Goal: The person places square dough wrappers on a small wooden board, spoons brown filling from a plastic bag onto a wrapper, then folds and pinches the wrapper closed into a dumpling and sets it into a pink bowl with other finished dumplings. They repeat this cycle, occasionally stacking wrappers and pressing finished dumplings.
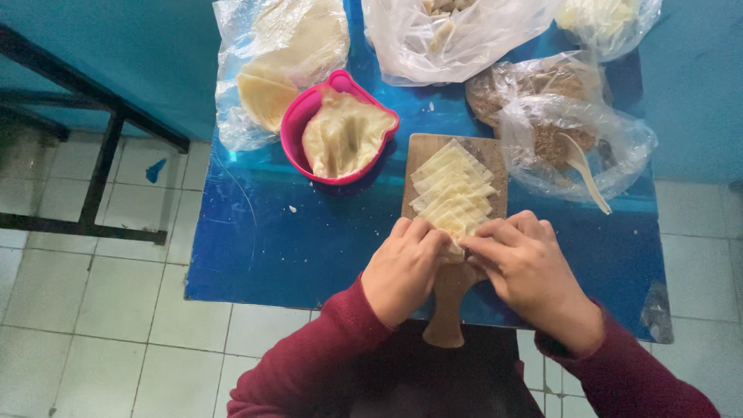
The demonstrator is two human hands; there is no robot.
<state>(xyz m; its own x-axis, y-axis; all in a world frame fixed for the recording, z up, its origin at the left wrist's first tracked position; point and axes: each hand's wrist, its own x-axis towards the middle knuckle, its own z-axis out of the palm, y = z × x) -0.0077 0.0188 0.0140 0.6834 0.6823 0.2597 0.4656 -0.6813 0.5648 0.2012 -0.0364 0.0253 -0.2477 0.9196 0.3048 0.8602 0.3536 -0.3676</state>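
A wooden cutting board (486,151) with a handle lies on the blue table (294,248). A row of overlapping pale dough wrappers (453,190) covers it. My left hand (402,267) and my right hand (526,267) meet at the near end of the board. Both pinch one wrapper (453,249) between their fingertips. Both wrists wear dark red sleeves.
A pink bowl (298,116) holding a pale dough sheet stands left of the board. Clear plastic bags (457,31) of dough lie at the back. A bag of brown filling (553,139) with a white spoon (584,166) sits at the right. A black metal frame (101,166) stands on the tiled floor.
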